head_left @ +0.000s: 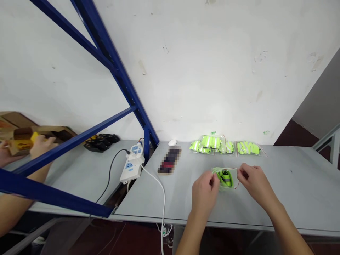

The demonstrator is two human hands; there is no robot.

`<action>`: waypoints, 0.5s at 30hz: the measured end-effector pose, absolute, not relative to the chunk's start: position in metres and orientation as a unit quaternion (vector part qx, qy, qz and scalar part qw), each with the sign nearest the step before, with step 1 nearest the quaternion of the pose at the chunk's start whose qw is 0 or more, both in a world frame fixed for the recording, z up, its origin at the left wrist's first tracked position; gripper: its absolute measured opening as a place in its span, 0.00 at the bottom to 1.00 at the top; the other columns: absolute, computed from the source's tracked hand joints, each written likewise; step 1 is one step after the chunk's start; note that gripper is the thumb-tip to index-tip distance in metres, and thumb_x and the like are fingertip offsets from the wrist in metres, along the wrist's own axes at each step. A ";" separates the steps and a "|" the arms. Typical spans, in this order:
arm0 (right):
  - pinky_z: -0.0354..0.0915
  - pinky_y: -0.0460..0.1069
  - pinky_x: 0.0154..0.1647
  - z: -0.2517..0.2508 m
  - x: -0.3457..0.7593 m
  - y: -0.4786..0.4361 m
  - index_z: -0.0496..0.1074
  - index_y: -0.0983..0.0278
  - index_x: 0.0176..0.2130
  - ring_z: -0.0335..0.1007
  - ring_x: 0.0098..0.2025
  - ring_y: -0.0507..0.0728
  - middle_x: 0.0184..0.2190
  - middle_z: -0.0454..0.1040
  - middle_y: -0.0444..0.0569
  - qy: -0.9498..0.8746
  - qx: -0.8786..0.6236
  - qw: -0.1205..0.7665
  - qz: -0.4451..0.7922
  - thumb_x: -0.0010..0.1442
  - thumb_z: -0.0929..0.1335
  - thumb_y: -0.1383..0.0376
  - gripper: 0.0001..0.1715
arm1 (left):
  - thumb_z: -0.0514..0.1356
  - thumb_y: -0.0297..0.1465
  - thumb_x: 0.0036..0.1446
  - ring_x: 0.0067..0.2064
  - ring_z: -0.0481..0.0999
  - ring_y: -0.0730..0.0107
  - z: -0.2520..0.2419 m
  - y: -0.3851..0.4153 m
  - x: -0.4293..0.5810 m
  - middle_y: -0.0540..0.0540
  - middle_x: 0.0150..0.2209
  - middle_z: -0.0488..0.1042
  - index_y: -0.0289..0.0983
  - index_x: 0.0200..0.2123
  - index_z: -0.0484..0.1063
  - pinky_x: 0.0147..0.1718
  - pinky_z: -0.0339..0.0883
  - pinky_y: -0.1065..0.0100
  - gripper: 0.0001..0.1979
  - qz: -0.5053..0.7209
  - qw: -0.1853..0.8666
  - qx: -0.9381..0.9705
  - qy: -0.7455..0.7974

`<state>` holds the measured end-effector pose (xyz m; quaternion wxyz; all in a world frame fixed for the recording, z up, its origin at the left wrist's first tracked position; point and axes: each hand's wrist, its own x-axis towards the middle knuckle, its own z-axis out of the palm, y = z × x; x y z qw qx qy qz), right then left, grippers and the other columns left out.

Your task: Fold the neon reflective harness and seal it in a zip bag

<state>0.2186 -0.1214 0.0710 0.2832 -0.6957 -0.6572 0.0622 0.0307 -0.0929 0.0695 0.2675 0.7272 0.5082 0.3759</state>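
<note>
A clear plastic zip bag [230,170] is stretched between my two hands above the grey table. Inside it lies a folded neon-green reflective strap [225,178] with silver bands. My left hand [205,191] pinches the bag's left side, fingers closed. On the other side, my right hand [252,182] is closed on the right edge, close to a thin red line on the plastic. Behind my hands, against the wall, several similar bagged green straps [211,142] lie in a pile, and another bagged strap [248,148] lies just right of them.
A blurred-out phone-like object [170,161] and a white oval item [172,142] lie left of my hands. A white power strip [131,169] with cables sits by the blue rack frame [127,85]. Beyond it, another person's hands [41,146] work at cardboard boxes [55,130].
</note>
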 end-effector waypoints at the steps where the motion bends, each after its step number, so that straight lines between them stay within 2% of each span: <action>1: 0.57 0.51 0.37 0.071 0.219 -0.121 0.55 0.59 0.23 0.54 0.21 0.53 0.16 0.62 0.39 -0.657 -0.694 0.289 0.061 0.63 0.61 0.58 0.18 | 0.50 0.34 0.62 0.24 0.57 0.71 0.069 -0.093 0.029 0.52 0.20 0.57 0.39 0.19 0.53 0.25 0.47 0.67 0.18 0.381 0.267 0.733 0.497; 4: 0.57 0.50 0.33 0.070 0.224 -0.122 0.57 0.58 0.23 0.60 0.24 0.55 0.17 0.65 0.42 -0.643 -0.699 0.301 0.084 0.64 0.60 0.55 0.19 | 0.50 0.37 0.64 0.32 0.67 0.68 0.060 -0.090 0.028 0.48 0.27 0.67 0.39 0.25 0.63 0.32 0.58 0.67 0.15 0.409 0.289 0.750 0.431; 5: 0.57 0.49 0.30 0.070 0.227 -0.122 0.57 0.58 0.24 0.61 0.24 0.55 0.18 0.66 0.43 -0.635 -0.703 0.303 0.105 0.64 0.60 0.55 0.19 | 0.52 0.39 0.62 0.38 0.70 0.64 0.054 -0.088 0.028 0.45 0.34 0.70 0.39 0.32 0.67 0.38 0.62 0.65 0.12 0.416 0.300 0.754 0.410; 6: 0.56 0.49 0.28 0.068 0.232 -0.123 0.58 0.59 0.24 0.62 0.24 0.55 0.19 0.67 0.43 -0.626 -0.705 0.306 0.130 0.64 0.60 0.54 0.20 | 0.56 0.42 0.60 0.47 0.70 0.59 0.047 -0.084 0.030 0.41 0.43 0.72 0.38 0.42 0.68 0.44 0.63 0.62 0.15 0.415 0.310 0.759 0.394; 8: 0.56 0.48 0.26 0.060 0.245 -0.123 0.61 0.59 0.25 0.62 0.23 0.54 0.21 0.69 0.43 -0.606 -0.705 0.322 0.177 0.64 0.60 0.53 0.19 | 0.65 0.48 0.48 0.61 0.60 0.49 0.029 -0.075 0.035 0.35 0.61 0.60 0.40 0.61 0.56 0.55 0.58 0.54 0.40 0.369 0.325 0.782 0.383; 9: 0.57 0.48 0.26 0.053 0.252 -0.123 0.62 0.59 0.26 0.62 0.24 0.54 0.21 0.69 0.43 -0.595 -0.705 0.334 0.193 0.64 0.60 0.52 0.19 | 0.68 0.49 0.42 0.65 0.53 0.45 0.020 -0.070 0.039 0.35 0.66 0.52 0.41 0.65 0.48 0.59 0.54 0.50 0.52 0.327 0.328 0.800 0.382; 10: 0.59 0.48 0.27 0.044 0.261 -0.123 0.63 0.60 0.27 0.63 0.25 0.54 0.22 0.70 0.44 -0.583 -0.706 0.347 0.204 0.63 0.60 0.52 0.19 | 0.70 0.50 0.38 0.67 0.48 0.44 0.011 -0.065 0.044 0.36 0.68 0.47 0.43 0.67 0.43 0.61 0.49 0.48 0.58 0.282 0.328 0.816 0.383; 12: 0.60 0.48 0.28 0.021 0.277 -0.122 0.65 0.61 0.27 0.65 0.26 0.54 0.23 0.70 0.44 -0.555 -0.713 0.369 0.218 0.61 0.62 0.52 0.18 | 0.70 0.49 0.37 0.69 0.44 0.44 -0.006 -0.057 0.053 0.38 0.69 0.45 0.44 0.68 0.40 0.63 0.42 0.44 0.60 0.213 0.320 0.837 0.389; 15: 0.61 0.48 0.27 -0.014 0.294 -0.121 0.65 0.61 0.29 0.64 0.26 0.54 0.24 0.69 0.43 -0.510 -0.715 0.410 0.245 0.56 0.66 0.55 0.13 | 0.67 0.47 0.44 0.68 0.48 0.48 -0.022 -0.052 0.064 0.37 0.67 0.52 0.43 0.68 0.41 0.63 0.38 0.43 0.54 0.179 0.296 0.841 0.417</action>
